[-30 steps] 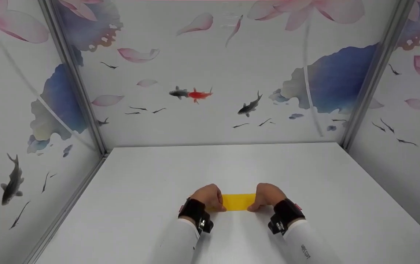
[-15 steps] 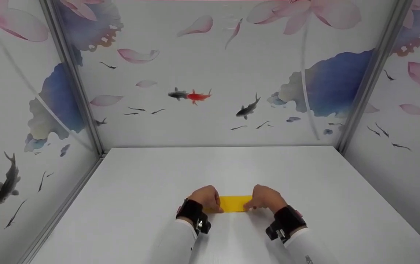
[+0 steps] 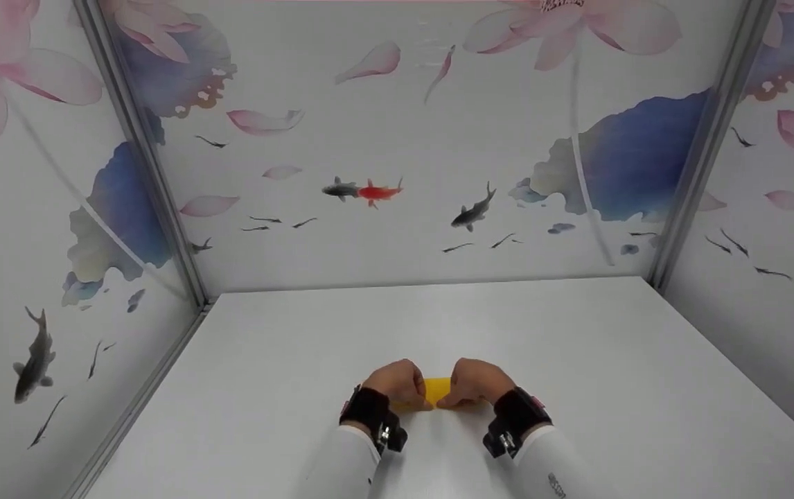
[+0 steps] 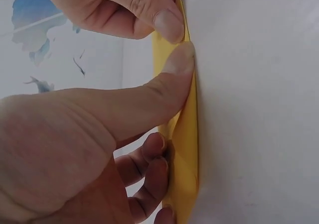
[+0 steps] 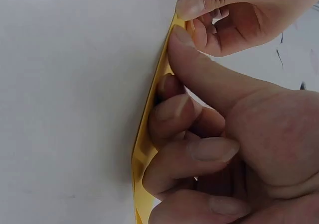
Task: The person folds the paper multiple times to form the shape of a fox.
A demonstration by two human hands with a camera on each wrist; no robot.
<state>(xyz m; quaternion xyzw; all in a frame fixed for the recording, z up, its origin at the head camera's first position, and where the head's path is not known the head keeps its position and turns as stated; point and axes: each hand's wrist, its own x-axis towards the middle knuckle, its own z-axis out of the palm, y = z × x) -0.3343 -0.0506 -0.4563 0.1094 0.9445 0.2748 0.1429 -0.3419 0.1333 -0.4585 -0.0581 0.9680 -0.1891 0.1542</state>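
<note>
Near the front edge of the white table (image 3: 577,360), 1 yellow paper sheet (image 3: 436,389) is pinched between 2 hands: left hand (image 3: 395,382) on its left end, right hand (image 3: 478,382) on its right end, thumbs almost touching over it.

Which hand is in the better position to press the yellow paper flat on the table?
Probably the left hand: its thumb already lies along the yellow paper against the table. The right hand has its fingers curled round the paper.
</note>
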